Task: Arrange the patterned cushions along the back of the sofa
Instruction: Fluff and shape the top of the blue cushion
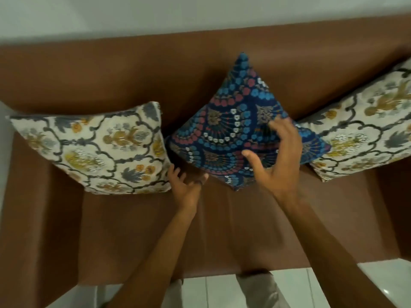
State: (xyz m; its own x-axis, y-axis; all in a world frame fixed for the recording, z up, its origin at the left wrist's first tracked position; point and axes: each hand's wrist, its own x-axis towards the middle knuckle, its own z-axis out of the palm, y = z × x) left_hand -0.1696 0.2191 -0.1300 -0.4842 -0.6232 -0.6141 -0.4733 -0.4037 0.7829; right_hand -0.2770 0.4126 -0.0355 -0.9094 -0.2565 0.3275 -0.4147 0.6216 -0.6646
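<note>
the right hand (275, 161) lies spread on the front of the blue cushion (240, 121) at centre frame, fingers curled over its right edge and thumb pressed on the fabric, so it seems to hold the cushion. the left hand (185, 184) is open, palm up, at the cushion's lower left edge; whether it touches is hard to tell in the blur. the blue cushion stands on one corner like a diamond, leaning on the brown sofa (111, 70) back. just beside it at left leans a cream floral cushion (95, 147); at the right edge of the frame a second cream floral cushion (364, 130) tilts against the back, its lower left corner behind the blue one. pale floor tiles (378, 283) show at the bottom.
</note>
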